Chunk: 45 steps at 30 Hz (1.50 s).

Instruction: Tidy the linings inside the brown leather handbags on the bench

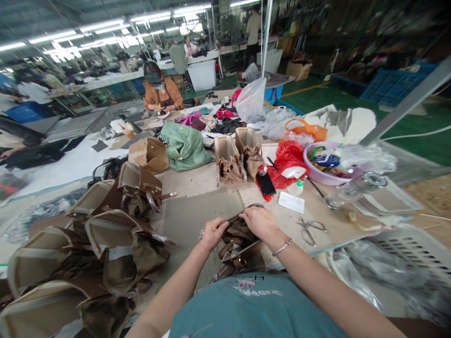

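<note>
Close in front of my body is a brown handbag with a dark olive lining and a small metal buckle. My left hand pinches the left part of its upper rim between thumb and fingers. On the right part of the same rim, my right hand is closed with its fingers bent over the edge. The bag's mouth faces up between the two hands, and its lower part is hidden by my shirt. A grey-green mat lies on the table beyond and left of the bag.
Several unfinished brown bags crowd the left. Two tan bags stand ahead, near a green sack. To the right are a phone, scissors, a glass jar and a purple basin. A co-worker sits across.
</note>
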Motion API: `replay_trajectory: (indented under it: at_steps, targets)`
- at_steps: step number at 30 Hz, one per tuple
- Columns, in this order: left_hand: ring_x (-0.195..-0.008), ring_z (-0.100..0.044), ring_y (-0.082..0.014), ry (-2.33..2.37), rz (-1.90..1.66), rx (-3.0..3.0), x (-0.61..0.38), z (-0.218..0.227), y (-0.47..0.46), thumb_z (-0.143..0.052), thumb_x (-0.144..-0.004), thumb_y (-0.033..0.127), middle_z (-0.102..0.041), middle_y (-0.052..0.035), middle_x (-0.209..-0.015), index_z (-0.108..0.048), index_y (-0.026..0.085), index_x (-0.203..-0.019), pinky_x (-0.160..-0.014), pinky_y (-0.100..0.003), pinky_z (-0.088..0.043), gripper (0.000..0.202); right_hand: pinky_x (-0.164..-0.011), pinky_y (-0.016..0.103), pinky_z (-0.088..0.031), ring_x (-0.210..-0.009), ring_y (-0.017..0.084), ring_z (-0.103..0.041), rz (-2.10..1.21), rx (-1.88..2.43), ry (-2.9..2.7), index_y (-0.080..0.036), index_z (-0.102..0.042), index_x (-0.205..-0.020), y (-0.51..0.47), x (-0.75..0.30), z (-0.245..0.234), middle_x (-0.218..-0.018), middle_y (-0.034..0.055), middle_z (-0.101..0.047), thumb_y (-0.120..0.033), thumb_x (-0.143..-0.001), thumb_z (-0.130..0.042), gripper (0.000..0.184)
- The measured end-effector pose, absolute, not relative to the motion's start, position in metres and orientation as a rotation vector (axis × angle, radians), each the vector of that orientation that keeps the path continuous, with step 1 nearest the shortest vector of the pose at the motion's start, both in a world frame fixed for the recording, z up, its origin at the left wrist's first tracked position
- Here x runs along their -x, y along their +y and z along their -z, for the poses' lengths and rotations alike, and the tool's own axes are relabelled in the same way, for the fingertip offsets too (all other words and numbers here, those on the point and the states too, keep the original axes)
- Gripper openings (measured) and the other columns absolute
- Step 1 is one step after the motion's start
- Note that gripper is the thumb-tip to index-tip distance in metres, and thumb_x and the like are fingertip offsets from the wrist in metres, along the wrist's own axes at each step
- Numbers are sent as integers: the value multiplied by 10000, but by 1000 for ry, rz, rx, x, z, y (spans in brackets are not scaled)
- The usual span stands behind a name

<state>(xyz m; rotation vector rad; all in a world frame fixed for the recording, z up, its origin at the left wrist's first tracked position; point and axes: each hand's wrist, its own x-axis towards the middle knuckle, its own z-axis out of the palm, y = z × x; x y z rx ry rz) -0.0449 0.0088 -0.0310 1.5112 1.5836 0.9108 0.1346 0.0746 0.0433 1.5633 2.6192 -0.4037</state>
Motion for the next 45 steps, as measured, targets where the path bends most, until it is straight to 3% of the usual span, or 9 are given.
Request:
replay_trajectory:
  at_steps: [13, 25, 33, 42, 45]
  targets:
    - [-647, -555, -118, 1575, -440, -1951, 54, -1, 25, -376, -861, 394, -620, -4, -719, -615, 218, -928, -608, -197, -393, 304, -721, 271, -430, -819, 193, -607, 398, -1631, 2624, -170, -656, -842, 79, -133, -40, -887, 109, -662, -390, -878, -358, 371]
    - [-706, -592, -139, 1690, -327, -2077, 59, 12, 31, -297, -896, 375, -648, -31, -798, -573, 220, -1038, -644, -212, -409, 347, -730, 267, -434, -846, 196, -605, 435, -1599, 2648, -167, -640, -889, 77, -134, -41, -919, 110, -653, -396, -883, -332, 384]
    - [-536, -499, -111, 1676, -339, -2029, 54, 1, 25, -310, -887, 367, -542, 14, -590, -580, 215, -827, -523, -200, -320, 316, -683, 261, -443, -793, 197, -614, 406, -1605, 2649, -175, -655, -856, 79, -130, -44, -868, 110, -661, -400, -870, -363, 369]
    - [-556, -511, -122, 1585, -290, -2137, 50, -12, 30, -390, -846, 390, -558, -6, -601, -559, 190, -699, -529, -210, -315, 300, -709, 254, -434, -817, 193, -612, 433, -1607, 2632, -170, -665, -873, 82, -132, -42, -892, 118, -665, -390, -871, -358, 378]
    - [-572, -540, -149, 1589, -230, -2178, 46, -17, 36, -436, -810, 475, -592, -20, -621, -592, 199, -771, -517, -221, -306, 320, -696, 255, -434, -800, 194, -611, 447, -1598, 2657, -162, -669, -853, 83, -132, -42, -873, 117, -667, -387, -863, -374, 371]
